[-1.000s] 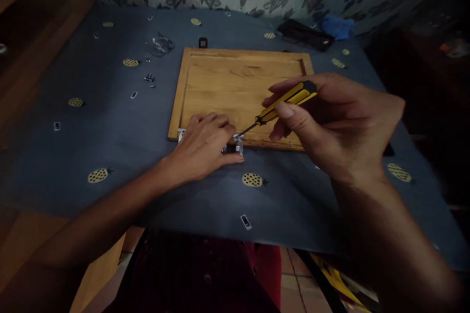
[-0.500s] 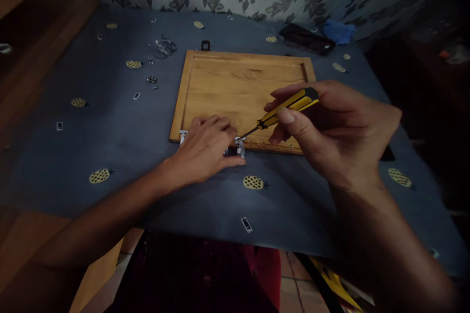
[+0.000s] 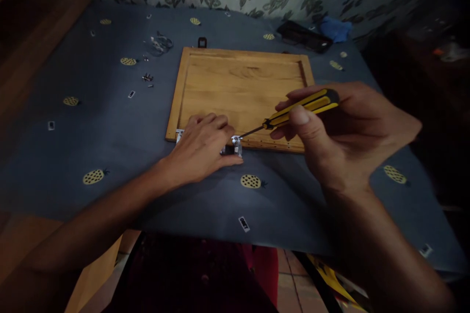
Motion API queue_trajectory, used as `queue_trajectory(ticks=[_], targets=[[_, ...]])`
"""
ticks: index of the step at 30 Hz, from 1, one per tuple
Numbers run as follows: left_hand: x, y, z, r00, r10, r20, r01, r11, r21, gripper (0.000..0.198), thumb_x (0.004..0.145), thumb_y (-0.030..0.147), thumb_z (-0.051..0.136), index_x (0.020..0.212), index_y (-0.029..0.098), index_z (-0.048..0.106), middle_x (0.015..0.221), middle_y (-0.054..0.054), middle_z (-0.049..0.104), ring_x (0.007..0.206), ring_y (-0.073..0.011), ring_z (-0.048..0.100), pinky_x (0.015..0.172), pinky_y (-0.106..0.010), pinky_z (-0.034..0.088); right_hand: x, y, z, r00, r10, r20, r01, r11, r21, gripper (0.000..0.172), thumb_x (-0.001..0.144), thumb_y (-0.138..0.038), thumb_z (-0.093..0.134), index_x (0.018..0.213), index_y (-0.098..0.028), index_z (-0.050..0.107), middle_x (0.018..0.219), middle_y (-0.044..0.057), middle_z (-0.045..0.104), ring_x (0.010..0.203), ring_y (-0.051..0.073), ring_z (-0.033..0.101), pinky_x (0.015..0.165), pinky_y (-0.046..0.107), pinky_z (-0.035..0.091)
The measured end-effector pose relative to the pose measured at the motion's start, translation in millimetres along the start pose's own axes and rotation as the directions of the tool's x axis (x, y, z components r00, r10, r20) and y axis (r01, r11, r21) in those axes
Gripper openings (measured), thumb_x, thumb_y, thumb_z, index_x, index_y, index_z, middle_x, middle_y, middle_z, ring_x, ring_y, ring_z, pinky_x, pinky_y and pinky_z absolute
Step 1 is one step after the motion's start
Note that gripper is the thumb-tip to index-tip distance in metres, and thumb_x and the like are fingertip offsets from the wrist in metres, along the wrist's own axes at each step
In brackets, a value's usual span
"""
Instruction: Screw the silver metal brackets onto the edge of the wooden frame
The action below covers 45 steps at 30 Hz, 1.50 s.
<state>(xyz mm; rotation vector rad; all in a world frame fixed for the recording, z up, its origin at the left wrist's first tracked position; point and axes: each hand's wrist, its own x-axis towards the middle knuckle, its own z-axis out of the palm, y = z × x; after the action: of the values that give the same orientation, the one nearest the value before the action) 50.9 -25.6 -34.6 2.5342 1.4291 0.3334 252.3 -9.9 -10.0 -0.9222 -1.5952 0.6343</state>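
Note:
My right hand (image 3: 352, 132) grips a yellow and black screwdriver (image 3: 301, 110) between thumb and fingers. The screwdriver's tip touches or nearly touches a metal hinge (image 3: 237, 143) at the near edge of a framed wooden panel (image 3: 242, 88). Over that same edge lies my left hand (image 3: 203, 144), fingers curled on the wood and thumb along the hinge's near side, holding it. Part of the hinge is hidden beneath this hand. Another metal piece (image 3: 179, 135) shows at the panel's near left corner, left of my left hand.
Small screws (image 3: 147, 77) and a clear plastic bag or coil (image 3: 160, 43) lie left of the panel. Behind it are a small black bracket (image 3: 202, 42), a dark glasses-like object (image 3: 304, 36) and a blue cloth (image 3: 335, 29). The patterned blue tablecloth (image 3: 205, 210) covers the table.
My right hand and the screwdriver have shifted slightly right, with the handle tilted lower. My left hand keeps its place on the hinge. The whole view has moved a little.

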Motion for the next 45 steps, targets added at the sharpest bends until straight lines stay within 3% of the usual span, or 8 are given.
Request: queue_trajectory(ticks=[8,14,18,25,36,45], targets=[[0,0,0.6,1.0,-0.003,-0.008,0.003,1.0,-0.005,0.037,0.092,0.049,0.079,0.105,0.015,0.07,0.108,-0.009,0.068,0.107,-0.0298,0.062,0.09,-0.041,0.042,0,2,1,1.0,-0.005,0.001,0.005,1.0,0.004,0.01,0.089,-0.035,0.08,0.093,-0.043,0.081,0.094,-0.004,0.077,0.062,0.021,0.072,0.051,0.04,0.062],[0,1,0.3,1.0,-0.003,-0.002,0.003,1.0,-0.001,0.04,0.092,0.051,0.079,0.107,0.015,0.07,0.109,-0.01,0.069,0.108,-0.0302,0.062,0.091,-0.041,0.042,-1,1,3,1.0,0.017,0.022,-0.018,0.999,0.039,0.005,0.089,-0.035,0.081,0.094,-0.035,0.08,0.096,-0.002,0.077,0.061,0.017,0.07,0.053,0.035,0.061],[1,1,-1.6,1.0,-0.009,0.015,0.009,1.0,-0.001,0.04,0.092,0.05,0.079,0.106,0.014,0.07,0.11,-0.01,0.069,0.109,-0.0308,0.063,0.092,-0.042,0.043,0,4,3,0.999,-0.04,0.027,0.038,0.998,0.048,0.008,0.089,-0.032,0.082,0.095,-0.03,0.079,0.094,0.001,0.077,0.061,0.016,0.07,0.051,0.032,0.059],[1,1,-0.5,1.0,-0.005,-0.007,0.005,1.0,-0.008,0.039,0.092,0.05,0.079,0.106,0.015,0.071,0.11,-0.01,0.07,0.108,-0.0302,0.063,0.091,-0.041,0.043,1,6,0,0.997,-0.041,0.067,0.042,0.999,-0.02,0.006,0.091,-0.038,0.08,0.096,-0.035,0.079,0.093,-0.002,0.075,0.059,0.016,0.07,0.051,0.033,0.058],[0,0,1.0,1.0,0.003,-0.018,-0.004,1.0,-0.013,0.041,0.091,0.05,0.08,0.11,0.015,0.071,0.113,-0.01,0.07,0.112,-0.0319,0.063,0.095,-0.044,0.045,3,6,1,0.992,-0.029,0.122,0.033,0.999,-0.031,0.018,0.093,-0.046,0.076,0.093,-0.028,0.076,0.094,0.0,0.076,0.054,0.012,0.068,0.048,0.029,0.053],[0,5,-10.1,0.999,-0.034,0.04,0.036,0.998,-0.057,0.05,0.092,0.058,0.075,0.114,0.014,0.068,0.115,-0.011,0.07,0.114,-0.0306,0.064,0.099,-0.044,0.047,6,9,-2,0.986,-0.055,0.155,0.066,0.995,-0.069,0.011,0.093,-0.037,0.076,0.093,-0.027,0.075,0.081,-0.002,0.075,0.052,0.011,0.069,0.05,0.025,0.052]])
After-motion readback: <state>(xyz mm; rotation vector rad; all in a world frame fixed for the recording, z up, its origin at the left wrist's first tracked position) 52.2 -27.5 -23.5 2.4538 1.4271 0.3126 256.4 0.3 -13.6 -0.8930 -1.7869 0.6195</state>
